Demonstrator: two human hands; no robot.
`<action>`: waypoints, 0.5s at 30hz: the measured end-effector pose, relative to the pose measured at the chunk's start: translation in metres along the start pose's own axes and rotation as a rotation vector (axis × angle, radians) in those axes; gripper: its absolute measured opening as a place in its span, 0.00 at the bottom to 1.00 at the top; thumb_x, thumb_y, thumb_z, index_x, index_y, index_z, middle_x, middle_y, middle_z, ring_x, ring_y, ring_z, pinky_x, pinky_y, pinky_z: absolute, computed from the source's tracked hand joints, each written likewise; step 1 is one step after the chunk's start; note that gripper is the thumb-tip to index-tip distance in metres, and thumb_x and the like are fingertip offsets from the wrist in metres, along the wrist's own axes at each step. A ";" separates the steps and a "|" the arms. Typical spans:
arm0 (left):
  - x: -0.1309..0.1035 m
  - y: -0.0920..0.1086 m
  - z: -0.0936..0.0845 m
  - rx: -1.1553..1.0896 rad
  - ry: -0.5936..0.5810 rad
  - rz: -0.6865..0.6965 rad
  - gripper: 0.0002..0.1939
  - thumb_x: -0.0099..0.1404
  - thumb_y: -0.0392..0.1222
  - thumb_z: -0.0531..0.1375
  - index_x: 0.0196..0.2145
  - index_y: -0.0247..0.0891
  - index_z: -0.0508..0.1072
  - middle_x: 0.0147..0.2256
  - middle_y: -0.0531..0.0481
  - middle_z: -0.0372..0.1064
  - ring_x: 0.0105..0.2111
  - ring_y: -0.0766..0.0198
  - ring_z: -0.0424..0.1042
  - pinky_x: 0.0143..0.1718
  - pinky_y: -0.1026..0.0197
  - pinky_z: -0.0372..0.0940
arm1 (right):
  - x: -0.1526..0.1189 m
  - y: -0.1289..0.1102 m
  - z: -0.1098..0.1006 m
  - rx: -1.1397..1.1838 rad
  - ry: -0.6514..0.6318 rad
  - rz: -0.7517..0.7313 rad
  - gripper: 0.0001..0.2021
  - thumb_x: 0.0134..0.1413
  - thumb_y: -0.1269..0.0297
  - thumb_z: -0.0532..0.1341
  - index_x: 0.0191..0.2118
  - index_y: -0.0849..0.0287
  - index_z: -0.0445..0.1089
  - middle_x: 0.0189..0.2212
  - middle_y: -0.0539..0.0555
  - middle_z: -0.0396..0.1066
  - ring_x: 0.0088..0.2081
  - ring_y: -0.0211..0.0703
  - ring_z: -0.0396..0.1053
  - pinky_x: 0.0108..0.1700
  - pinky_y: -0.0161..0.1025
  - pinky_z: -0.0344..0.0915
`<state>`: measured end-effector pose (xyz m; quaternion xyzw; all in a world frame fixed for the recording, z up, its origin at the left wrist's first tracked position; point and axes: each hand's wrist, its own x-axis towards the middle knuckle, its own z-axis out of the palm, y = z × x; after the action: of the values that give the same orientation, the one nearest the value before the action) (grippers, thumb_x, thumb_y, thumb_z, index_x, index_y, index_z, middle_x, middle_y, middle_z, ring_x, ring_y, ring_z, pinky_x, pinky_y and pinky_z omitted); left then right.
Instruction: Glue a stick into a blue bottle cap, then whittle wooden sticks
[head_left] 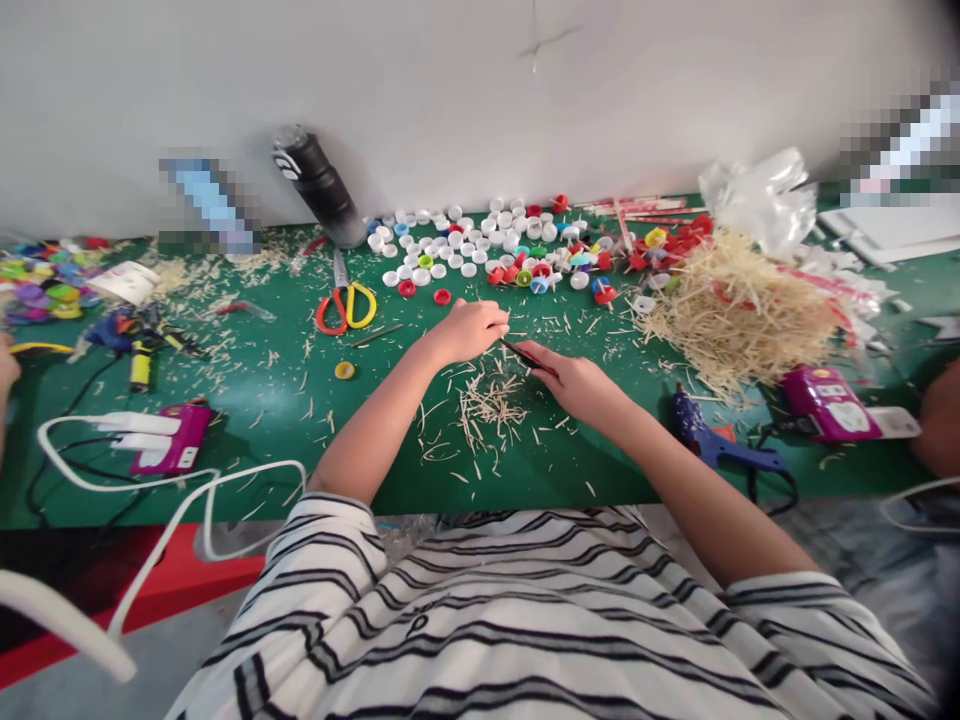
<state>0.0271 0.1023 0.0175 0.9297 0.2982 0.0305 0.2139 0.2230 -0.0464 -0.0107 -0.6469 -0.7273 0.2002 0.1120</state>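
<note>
Over the green table, my left hand (472, 328) is closed, fingers pinched together on something too small to make out. My right hand (583, 383) is wrapped round a slim dark tool that looks like a craft knife (519, 352). Its tip points toward my left fingertips. Just below both hands lies a loose pile of pale shavings (491, 402). Beyond them are many bottle caps (465, 250), mostly white, with some red and blue ones. A yellow cap (344, 370) lies apart, left of my left forearm.
Scissors (346, 305) with red and yellow handles lie at left, before a black bottle (319, 185). At right are a straw-like heap (742, 310), a blue glue gun (724, 440) and a purple power strip (829, 405). Another purple power strip (184, 435) trails white cables at left.
</note>
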 end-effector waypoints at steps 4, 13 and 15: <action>-0.002 0.000 -0.001 -0.014 -0.006 0.009 0.17 0.74 0.42 0.48 0.26 0.39 0.58 0.36 0.46 0.67 0.37 0.60 0.66 0.53 0.45 0.58 | -0.003 0.000 0.002 0.127 -0.007 0.037 0.29 0.72 0.59 0.50 0.75 0.44 0.57 0.50 0.52 0.82 0.39 0.50 0.79 0.43 0.44 0.71; -0.002 -0.005 -0.004 -0.010 -0.048 -0.044 0.18 0.75 0.42 0.49 0.25 0.39 0.55 0.35 0.48 0.63 0.35 0.62 0.62 0.54 0.45 0.57 | -0.024 0.005 0.006 -0.095 -0.095 0.085 0.27 0.74 0.59 0.50 0.75 0.38 0.57 0.57 0.53 0.79 0.44 0.50 0.80 0.48 0.46 0.73; -0.001 -0.005 -0.003 -0.031 -0.046 -0.020 0.18 0.75 0.43 0.48 0.26 0.39 0.54 0.35 0.48 0.63 0.35 0.62 0.62 0.53 0.46 0.57 | -0.027 0.006 0.007 -0.088 -0.095 0.073 0.27 0.74 0.59 0.49 0.75 0.39 0.57 0.57 0.53 0.79 0.45 0.50 0.80 0.49 0.46 0.73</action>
<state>0.0229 0.1067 0.0178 0.9237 0.3020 0.0117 0.2355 0.2287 -0.0731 -0.0167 -0.6669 -0.7160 0.2023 0.0415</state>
